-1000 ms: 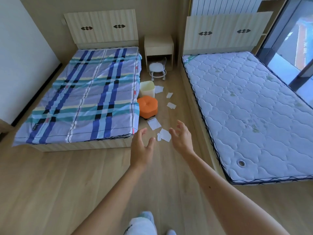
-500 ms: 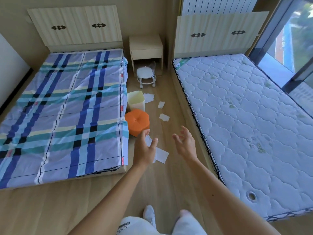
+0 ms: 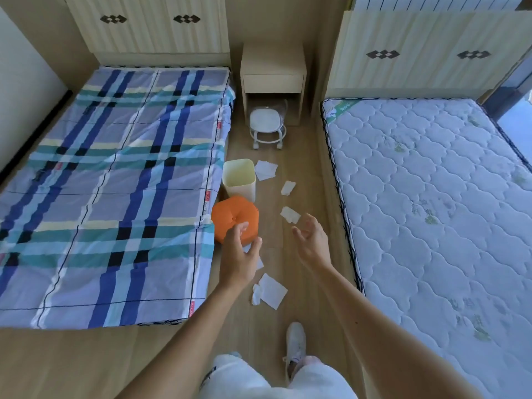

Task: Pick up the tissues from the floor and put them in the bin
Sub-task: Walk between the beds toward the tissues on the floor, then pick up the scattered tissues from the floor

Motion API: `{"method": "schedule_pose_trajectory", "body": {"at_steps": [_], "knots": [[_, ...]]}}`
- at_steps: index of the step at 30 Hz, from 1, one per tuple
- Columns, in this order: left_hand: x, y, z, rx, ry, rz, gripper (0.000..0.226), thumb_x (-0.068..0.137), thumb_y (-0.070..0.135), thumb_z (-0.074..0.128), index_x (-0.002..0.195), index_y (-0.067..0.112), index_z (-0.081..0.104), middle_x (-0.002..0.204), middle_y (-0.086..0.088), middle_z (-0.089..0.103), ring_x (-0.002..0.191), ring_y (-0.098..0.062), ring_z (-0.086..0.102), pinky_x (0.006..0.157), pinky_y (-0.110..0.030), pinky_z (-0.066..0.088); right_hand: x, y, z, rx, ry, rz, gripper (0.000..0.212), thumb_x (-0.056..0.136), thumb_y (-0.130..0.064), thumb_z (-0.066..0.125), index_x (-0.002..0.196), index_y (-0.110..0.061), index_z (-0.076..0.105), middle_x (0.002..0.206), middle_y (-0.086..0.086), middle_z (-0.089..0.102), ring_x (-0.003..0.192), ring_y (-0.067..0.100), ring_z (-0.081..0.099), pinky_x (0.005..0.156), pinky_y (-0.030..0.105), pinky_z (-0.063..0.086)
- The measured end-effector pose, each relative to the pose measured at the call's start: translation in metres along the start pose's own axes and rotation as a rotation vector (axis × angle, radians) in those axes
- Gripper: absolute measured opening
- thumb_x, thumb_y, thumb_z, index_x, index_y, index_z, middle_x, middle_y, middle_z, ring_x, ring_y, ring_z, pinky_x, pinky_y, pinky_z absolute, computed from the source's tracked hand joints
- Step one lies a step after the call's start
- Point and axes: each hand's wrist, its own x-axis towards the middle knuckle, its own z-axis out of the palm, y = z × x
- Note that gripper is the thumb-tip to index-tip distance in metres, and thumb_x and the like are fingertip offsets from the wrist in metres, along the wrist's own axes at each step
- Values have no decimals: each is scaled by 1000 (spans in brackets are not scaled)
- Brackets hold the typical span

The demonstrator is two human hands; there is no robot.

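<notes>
Several white tissues lie on the wooden floor in the aisle between two beds. The nearest tissue [image 3: 269, 290] is crumpled, just below my hands. Another tissue [image 3: 290, 214] lies by my right fingertips, one tissue [image 3: 288, 187] is farther on, and a larger tissue [image 3: 266, 169] sits beside the bin. One more is partly hidden under my left hand. The pale yellow bin [image 3: 239, 180] stands upright beside the left bed. My left hand [image 3: 240, 256] and my right hand [image 3: 312, 241] are held out over the floor, fingers apart, holding nothing.
An orange pouffe [image 3: 234, 218] sits against the left bed in front of the bin. The checked bed [image 3: 109, 182] is left, the bare mattress [image 3: 431, 211] right. A white wheeled stool [image 3: 266, 126] stands under the nightstand [image 3: 273, 70]. My shoe [image 3: 295, 341] is on the floor.
I have walked forward into the aisle; the tissues, pouffe and bin are closer and lower in view. Both hands stay open and empty, now above the nearest tissues.
</notes>
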Motion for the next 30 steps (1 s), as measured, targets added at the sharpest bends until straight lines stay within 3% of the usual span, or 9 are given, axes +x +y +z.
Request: {"method": "schedule_pose_trajectory", "body": {"at_steps": [2,4,6,8,10,15,24,27,30], "knots": [[24,6,7,18,30,-3,43,93,28,61,134,18,51,138,2,55,117,-7,49,81,-6,43,35,-10,-1,-38,-40,-24,58,99,-31,56,151,-14,37,146,8,51,134,25,50,111,46,40],[48,11,10,28,61,-20,43,93,27,61,133,16,52,137,0,55,116,-6,48,74,2,40,66,-21,1,-57,-64,-27,59,98,-31,56,151,-14,37,146,10,52,134,25,48,111,45,40],[72,13,11,43,77,-16,42,93,26,61,132,14,52,137,-2,56,119,-11,51,83,-6,44,93,-30,6,-55,-83,-20,60,98,-32,57,151,-14,37,144,11,54,132,26,51,109,46,42],[100,12,12,62,86,-13,43,92,26,61,132,13,53,137,-5,57,123,-17,52,95,-29,50,118,-37,14,-54,-104,-13,60,98,-33,57,151,-14,37,147,10,51,131,26,53,107,49,44],[130,9,15,82,80,-8,43,92,28,61,132,14,53,136,-4,57,124,-18,53,97,-37,50,143,-42,25,-60,-117,-13,60,98,-31,57,151,-13,37,149,9,49,131,26,54,106,49,45],[216,-7,23,85,-24,-1,44,91,33,59,132,18,52,137,-1,57,125,-15,52,96,-25,41,202,-49,50,-53,-77,51,59,96,-33,58,149,-17,39,145,9,52,129,26,55,106,48,44],[340,-53,53,155,-138,-9,44,89,31,59,130,15,53,132,-1,58,124,-17,51,97,-22,33,316,-21,88,-133,-86,128,57,97,-31,58,149,-16,40,141,12,55,121,23,59,95,31,43],[381,-92,84,193,-155,14,45,90,32,59,130,14,53,133,-2,58,126,-17,50,100,-16,30,378,4,119,-183,-117,110,56,95,-30,56,147,-15,43,134,11,58,119,24,58,97,38,47],[422,-140,124,217,-148,71,46,88,34,59,129,13,53,131,-3,59,124,-16,50,98,1,23,444,38,160,-203,-151,69,53,92,-27,56,143,-15,46,129,11,60,118,27,58,96,46,50]]}}
